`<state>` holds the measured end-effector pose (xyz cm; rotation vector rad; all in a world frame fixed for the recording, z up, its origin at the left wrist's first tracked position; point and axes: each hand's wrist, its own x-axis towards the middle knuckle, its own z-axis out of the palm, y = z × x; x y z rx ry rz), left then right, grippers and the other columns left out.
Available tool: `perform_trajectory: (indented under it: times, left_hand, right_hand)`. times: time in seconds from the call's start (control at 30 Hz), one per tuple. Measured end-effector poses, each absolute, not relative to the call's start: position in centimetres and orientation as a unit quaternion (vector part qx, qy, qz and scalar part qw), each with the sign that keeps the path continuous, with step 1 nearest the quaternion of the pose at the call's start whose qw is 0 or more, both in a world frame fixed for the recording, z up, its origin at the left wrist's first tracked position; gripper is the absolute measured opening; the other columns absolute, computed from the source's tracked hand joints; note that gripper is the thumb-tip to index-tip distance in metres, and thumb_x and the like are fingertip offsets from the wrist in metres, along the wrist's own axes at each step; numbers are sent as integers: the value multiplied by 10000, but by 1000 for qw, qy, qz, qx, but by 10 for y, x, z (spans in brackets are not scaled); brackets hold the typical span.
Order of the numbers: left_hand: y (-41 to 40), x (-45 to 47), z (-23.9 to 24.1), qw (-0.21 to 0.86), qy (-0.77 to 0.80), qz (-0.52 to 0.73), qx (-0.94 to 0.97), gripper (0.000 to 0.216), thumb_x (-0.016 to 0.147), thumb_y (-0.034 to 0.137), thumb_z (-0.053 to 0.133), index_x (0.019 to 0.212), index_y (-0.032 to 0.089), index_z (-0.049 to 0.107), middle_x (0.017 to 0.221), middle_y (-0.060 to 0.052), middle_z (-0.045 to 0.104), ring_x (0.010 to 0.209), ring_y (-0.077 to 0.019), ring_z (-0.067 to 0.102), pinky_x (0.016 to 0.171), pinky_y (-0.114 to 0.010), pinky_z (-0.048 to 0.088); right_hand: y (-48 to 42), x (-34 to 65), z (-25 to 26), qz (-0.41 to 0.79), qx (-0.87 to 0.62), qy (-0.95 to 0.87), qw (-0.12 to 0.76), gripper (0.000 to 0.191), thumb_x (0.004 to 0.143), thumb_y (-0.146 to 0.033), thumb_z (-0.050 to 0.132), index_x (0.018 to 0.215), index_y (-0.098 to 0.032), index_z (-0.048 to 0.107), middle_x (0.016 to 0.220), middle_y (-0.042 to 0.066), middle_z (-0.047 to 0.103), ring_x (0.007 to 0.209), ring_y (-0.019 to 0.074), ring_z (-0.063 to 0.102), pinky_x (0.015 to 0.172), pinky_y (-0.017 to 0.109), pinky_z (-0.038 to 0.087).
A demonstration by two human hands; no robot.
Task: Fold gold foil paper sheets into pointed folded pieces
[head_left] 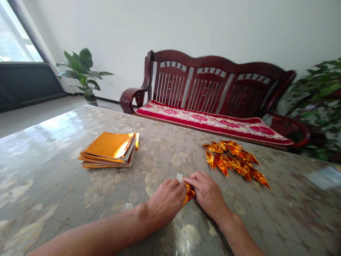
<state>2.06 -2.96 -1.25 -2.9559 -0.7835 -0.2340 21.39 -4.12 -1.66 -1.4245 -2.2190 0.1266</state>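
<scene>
My left hand (166, 199) and my right hand (206, 192) rest close together on the table, fingers pinched on one piece of gold foil paper (188, 195) that lies between them. A small white corner of that paper shows just above my left fingers. A stack of flat gold foil sheets (109, 149) lies to the left, out of reach of either hand. A heap of several folded gold foil pieces (234, 160) lies to the right of my right hand, apart from it.
The table (53, 185) has a glossy, flower-patterned cover. Behind it stands a dark wooden bench (210, 85) with a red cushion. A potted plant (82, 73) stands at the back left, another plant (322, 103) at the right.
</scene>
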Motion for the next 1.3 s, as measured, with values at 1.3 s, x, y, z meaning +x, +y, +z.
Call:
perform_trajectory:
  times: [1.3]
  left_hand:
    - [-31, 21, -11, 36, -265, -73, -961, 136, 919, 171, 590, 1052, 144, 581, 1028, -75, 611, 902, -243, 537, 744, -368, 476]
  right_hand:
    - [-35, 206, -26, -4, -571, -783, 245, 431, 892, -22, 446, 1171, -234, 697, 895, 51, 633, 880, 200, 568, 803, 309, 483]
